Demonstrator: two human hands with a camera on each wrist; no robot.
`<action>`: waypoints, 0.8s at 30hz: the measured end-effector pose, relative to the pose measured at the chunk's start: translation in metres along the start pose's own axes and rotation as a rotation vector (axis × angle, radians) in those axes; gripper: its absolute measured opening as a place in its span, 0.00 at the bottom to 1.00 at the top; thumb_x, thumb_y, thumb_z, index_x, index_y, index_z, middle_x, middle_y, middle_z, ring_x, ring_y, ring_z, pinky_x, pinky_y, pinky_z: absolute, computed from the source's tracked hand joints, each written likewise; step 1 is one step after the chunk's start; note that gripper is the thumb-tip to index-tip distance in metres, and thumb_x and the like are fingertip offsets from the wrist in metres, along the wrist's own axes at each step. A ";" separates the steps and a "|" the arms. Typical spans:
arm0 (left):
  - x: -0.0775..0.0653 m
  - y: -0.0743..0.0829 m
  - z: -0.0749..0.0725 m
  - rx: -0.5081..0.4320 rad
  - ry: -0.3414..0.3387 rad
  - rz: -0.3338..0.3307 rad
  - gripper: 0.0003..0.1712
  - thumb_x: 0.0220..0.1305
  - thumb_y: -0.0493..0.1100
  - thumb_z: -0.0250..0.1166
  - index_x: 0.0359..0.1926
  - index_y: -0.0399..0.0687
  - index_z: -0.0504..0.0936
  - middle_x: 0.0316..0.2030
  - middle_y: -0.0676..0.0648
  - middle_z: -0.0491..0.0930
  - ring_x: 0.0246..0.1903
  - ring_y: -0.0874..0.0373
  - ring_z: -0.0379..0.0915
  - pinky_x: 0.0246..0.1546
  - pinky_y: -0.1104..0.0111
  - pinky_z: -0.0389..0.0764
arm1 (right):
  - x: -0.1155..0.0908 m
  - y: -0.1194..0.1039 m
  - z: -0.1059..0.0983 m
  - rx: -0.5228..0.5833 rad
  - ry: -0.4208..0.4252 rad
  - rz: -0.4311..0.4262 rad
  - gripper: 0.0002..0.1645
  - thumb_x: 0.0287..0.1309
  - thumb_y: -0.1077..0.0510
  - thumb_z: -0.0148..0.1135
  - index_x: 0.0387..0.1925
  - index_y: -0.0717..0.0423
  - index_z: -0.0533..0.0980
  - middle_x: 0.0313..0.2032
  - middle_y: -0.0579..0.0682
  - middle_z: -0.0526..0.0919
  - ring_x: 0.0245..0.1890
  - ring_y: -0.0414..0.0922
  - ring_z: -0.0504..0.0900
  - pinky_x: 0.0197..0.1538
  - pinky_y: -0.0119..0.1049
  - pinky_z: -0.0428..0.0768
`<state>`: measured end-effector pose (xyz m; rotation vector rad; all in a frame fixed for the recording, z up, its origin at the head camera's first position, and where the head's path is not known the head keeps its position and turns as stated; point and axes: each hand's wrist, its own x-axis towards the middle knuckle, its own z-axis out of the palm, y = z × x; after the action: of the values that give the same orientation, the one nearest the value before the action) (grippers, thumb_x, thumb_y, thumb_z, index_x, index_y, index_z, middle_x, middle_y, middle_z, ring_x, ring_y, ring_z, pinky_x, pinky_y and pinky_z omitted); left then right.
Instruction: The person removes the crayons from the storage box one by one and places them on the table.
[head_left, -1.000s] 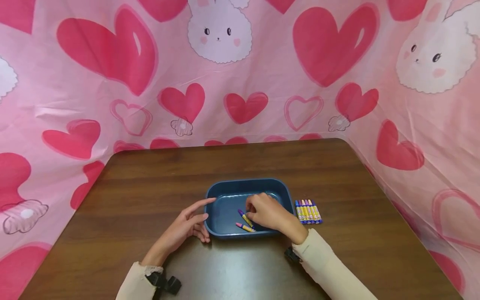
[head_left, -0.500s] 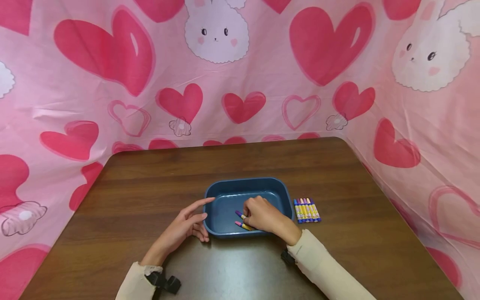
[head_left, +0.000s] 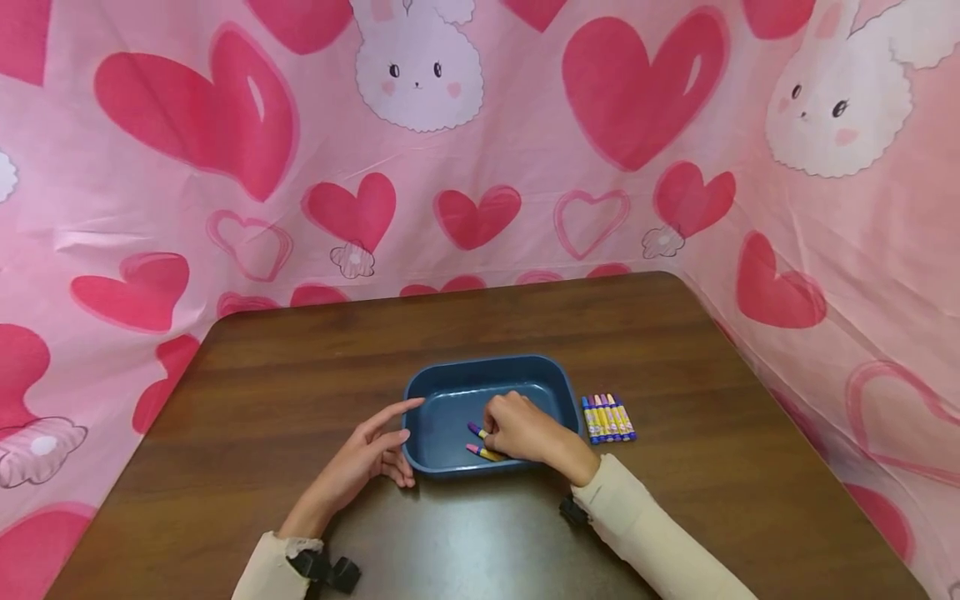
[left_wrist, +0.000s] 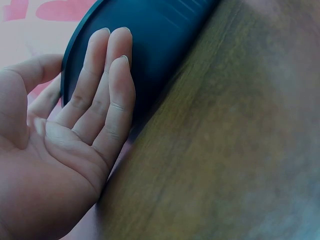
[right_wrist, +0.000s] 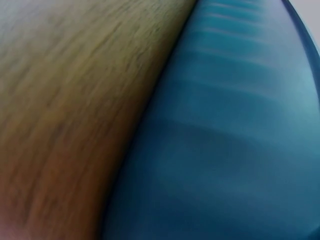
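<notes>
A blue rectangular tray [head_left: 491,363] stands on the table with two crayons inside near its front wall. My right hand [head_left: 521,429] reaches in from the right, fingers curled down on the purple crayon [head_left: 476,430] and covering its rear part. Just in front, partly under that hand, lies the pink crayon [head_left: 480,451] with a yellow wrapper. My left hand [head_left: 367,454] is at the tray's left end, index fingertip over the rim and thumb at the edge. In the left wrist view, its other fingers [left_wrist: 95,85] extend along the outer wall. The right wrist view shows only tray wall and wood.
Several crayons in yellow wrappers [head_left: 608,418] lie side by side on the table just right of the tray. The brown wooden table [head_left: 300,358] is backed by a pink cloth [head_left: 480,150] with hearts and rabbits.
My right hand has moved slightly left and down over the purple crayon, hiding more of both crayons. The left hand stays at the tray's left end. The head view shifts a little.
</notes>
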<state>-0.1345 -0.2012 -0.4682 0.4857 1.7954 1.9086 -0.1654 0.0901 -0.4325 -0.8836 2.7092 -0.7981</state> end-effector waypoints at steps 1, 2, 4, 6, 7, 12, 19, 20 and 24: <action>0.000 0.000 0.000 -0.001 -0.002 0.003 0.29 0.79 0.42 0.47 0.77 0.51 0.56 0.32 0.25 0.80 0.29 0.44 0.86 0.36 0.55 0.87 | 0.000 0.000 0.000 -0.002 -0.002 -0.005 0.10 0.54 0.63 0.69 0.21 0.52 0.78 0.16 0.40 0.72 0.17 0.35 0.69 0.21 0.27 0.66; 0.000 0.000 0.000 -0.002 -0.003 0.006 0.29 0.79 0.42 0.47 0.77 0.50 0.56 0.32 0.25 0.80 0.29 0.45 0.86 0.35 0.55 0.87 | 0.000 0.000 0.000 -0.002 -0.003 -0.008 0.10 0.54 0.63 0.69 0.21 0.52 0.78 0.16 0.40 0.71 0.17 0.35 0.69 0.21 0.27 0.66; 0.000 0.000 0.000 -0.008 -0.009 0.010 0.29 0.79 0.42 0.47 0.77 0.49 0.55 0.31 0.27 0.81 0.29 0.45 0.86 0.35 0.56 0.87 | -0.001 -0.001 -0.001 -0.004 -0.007 -0.013 0.11 0.55 0.63 0.68 0.21 0.51 0.78 0.15 0.39 0.71 0.16 0.35 0.68 0.21 0.27 0.65; 0.000 -0.001 -0.001 -0.014 -0.013 0.011 0.30 0.79 0.41 0.47 0.77 0.48 0.55 0.31 0.30 0.83 0.29 0.45 0.86 0.35 0.56 0.87 | -0.001 -0.001 -0.002 -0.003 -0.011 -0.019 0.11 0.55 0.63 0.68 0.20 0.51 0.77 0.15 0.40 0.70 0.17 0.35 0.68 0.21 0.27 0.64; 0.000 -0.001 -0.001 -0.017 -0.015 0.012 0.30 0.79 0.41 0.47 0.77 0.48 0.54 0.30 0.32 0.84 0.29 0.45 0.86 0.35 0.56 0.87 | -0.001 -0.001 -0.003 0.001 -0.014 -0.020 0.11 0.55 0.63 0.68 0.21 0.51 0.78 0.15 0.40 0.71 0.17 0.35 0.68 0.21 0.27 0.65; 0.001 -0.001 0.000 -0.026 -0.025 0.011 0.30 0.79 0.41 0.47 0.77 0.47 0.53 0.29 0.39 0.86 0.29 0.46 0.86 0.35 0.57 0.87 | -0.002 0.002 -0.006 0.017 -0.026 -0.015 0.07 0.57 0.63 0.67 0.24 0.53 0.80 0.18 0.41 0.73 0.19 0.36 0.71 0.23 0.27 0.70; 0.001 -0.003 0.000 -0.033 -0.023 0.006 0.31 0.79 0.42 0.48 0.77 0.48 0.53 0.29 0.37 0.85 0.29 0.45 0.86 0.34 0.56 0.87 | -0.003 0.005 -0.010 0.018 -0.031 -0.003 0.05 0.59 0.63 0.67 0.27 0.55 0.80 0.19 0.42 0.74 0.20 0.38 0.72 0.25 0.28 0.72; 0.001 -0.004 0.000 -0.032 -0.022 0.006 0.30 0.79 0.42 0.48 0.77 0.48 0.53 0.29 0.37 0.85 0.29 0.44 0.86 0.34 0.56 0.87 | -0.003 0.005 -0.010 0.023 -0.035 -0.002 0.05 0.59 0.63 0.67 0.28 0.55 0.81 0.19 0.42 0.74 0.20 0.38 0.72 0.24 0.28 0.72; 0.000 -0.003 -0.001 -0.029 -0.021 -0.001 0.30 0.79 0.42 0.47 0.77 0.51 0.54 0.30 0.36 0.85 0.30 0.45 0.86 0.35 0.57 0.87 | -0.003 0.002 -0.013 0.022 -0.034 0.009 0.02 0.59 0.63 0.67 0.31 0.57 0.82 0.21 0.42 0.75 0.21 0.37 0.73 0.25 0.27 0.74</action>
<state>-0.1349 -0.2022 -0.4714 0.4937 1.7518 1.9192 -0.1684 0.0989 -0.4226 -0.8716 2.6676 -0.8024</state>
